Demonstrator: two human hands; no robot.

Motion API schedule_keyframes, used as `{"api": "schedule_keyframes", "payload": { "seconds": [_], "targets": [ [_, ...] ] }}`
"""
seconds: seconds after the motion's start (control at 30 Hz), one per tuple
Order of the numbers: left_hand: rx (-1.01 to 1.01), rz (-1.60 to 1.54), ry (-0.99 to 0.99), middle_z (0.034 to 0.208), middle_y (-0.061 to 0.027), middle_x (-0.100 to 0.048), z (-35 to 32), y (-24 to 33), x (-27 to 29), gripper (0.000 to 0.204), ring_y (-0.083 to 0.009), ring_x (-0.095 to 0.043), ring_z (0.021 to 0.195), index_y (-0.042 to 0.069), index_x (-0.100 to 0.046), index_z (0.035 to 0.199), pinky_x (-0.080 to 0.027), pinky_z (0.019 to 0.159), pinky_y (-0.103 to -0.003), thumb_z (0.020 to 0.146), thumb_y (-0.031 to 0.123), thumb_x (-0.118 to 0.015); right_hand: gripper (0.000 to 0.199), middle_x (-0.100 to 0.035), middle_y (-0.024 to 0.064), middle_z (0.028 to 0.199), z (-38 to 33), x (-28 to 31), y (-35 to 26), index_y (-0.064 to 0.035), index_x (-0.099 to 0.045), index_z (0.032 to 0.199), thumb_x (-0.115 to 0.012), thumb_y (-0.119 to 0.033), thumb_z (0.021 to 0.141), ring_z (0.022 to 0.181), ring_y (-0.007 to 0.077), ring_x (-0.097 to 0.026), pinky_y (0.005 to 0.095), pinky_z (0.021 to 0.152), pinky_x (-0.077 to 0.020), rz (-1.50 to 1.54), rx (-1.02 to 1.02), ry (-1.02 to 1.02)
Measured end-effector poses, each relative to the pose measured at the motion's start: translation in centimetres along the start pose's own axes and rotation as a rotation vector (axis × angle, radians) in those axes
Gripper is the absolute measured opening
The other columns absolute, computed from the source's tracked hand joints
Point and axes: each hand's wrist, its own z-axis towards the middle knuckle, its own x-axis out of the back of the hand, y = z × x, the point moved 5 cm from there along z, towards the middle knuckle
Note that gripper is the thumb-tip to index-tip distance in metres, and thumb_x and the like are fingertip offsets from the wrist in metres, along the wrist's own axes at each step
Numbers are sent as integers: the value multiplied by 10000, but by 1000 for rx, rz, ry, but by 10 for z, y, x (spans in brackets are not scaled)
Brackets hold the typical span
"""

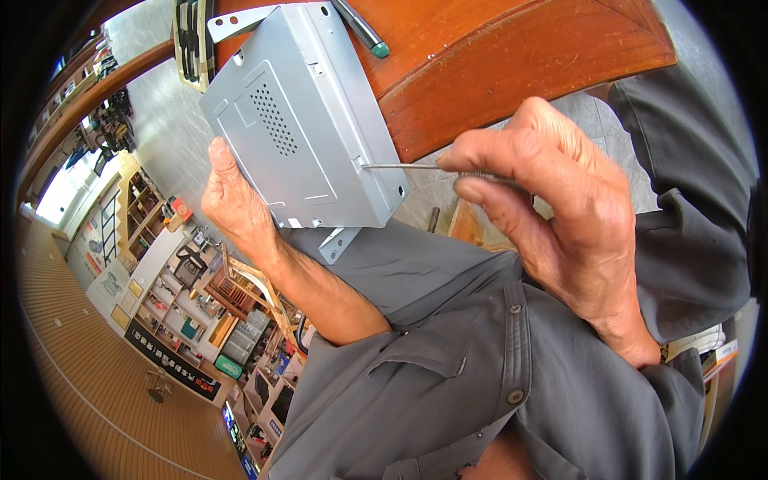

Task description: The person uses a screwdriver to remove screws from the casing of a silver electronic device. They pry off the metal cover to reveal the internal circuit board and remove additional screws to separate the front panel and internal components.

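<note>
A silver sheet-metal box [320,156], with a patch of round vent holes on its face, is tilted up against the edge of the wooden table. My left hand [234,192] grips its left edge, thumb on the face and fingers hidden behind. Between thumb and forefinger, my right hand [552,184] pinches a thin metal rod-like tool [404,166]. Its tip touches the box near a small slot by the folded right edge. The tool's rear end is mostly covered by my fingers. Metal bracket tabs stick out at the box's top and bottom.
On the reddish-brown wooden table [512,60] lies a dark-handled tool with a green end [376,46], right beside the box. A dark slatted item with a pale frame [192,44] stands past the box's upper left. Cluttered shelves [180,304] are farther left.
</note>
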Motion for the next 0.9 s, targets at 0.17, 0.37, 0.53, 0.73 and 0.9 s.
{"api": "schedule_keyframes", "payload": {
  "seconds": [0.17, 0.37, 0.53, 0.73, 0.9],
  "targets": [
    [-13, -22, 8, 835, -88, -752, 0, -1, 0, 492, -134, -667, 698, -53, -769, 1007, -549, 622, -276, 1015, 428, -669, 244, -580, 62, 821, 8, 0, 3, 9, -725, 1008, -759, 102, 785, 724, 183, -554, 307, 657, -476, 0, -11, 32],
    [-16, 15, 4, 837, -79, -746, -5, 5, 0, 511, -129, -651, 685, -53, -766, 983, -533, 615, -264, 1013, 446, -666, 258, -539, 53, 805, 11, -3, -1, 8, -720, 1009, -737, 123, 779, 732, 177, -562, 286, 660, -480, 141, -106, -60],
    [-74, 48, 2, 789, -59, -728, -6, 8, 1, 494, -108, -623, 684, -59, -766, 978, -511, 609, -266, 1031, 418, -650, 234, -539, 50, 801, 9, -3, -28, 22, -710, 1015, -721, 114, 800, 703, 172, -566, 282, 629, -483, -156, 17, -90],
    [-145, 49, 13, 761, -46, -713, -6, 7, -2, 481, -105, -608, 668, -57, -763, 948, -499, 600, -274, 1057, 388, -616, 193, -589, 63, 792, -2, -6, -14, 9, -718, 1026, -725, 72, 844, 684, 183, -562, 286, 618, -474, -76, -5, -4],
    [-124, 1, 15, 778, -56, -716, -6, 5, -4, 486, -111, -621, 669, -61, -751, 954, -509, 599, -274, 1066, 387, -597, 192, -636, 78, 803, -5, -6, 3, 4, -720, 1053, -737, 36, 865, 707, 200, -584, 289, 630, -478, 41, -27, 45]
  ]
}}
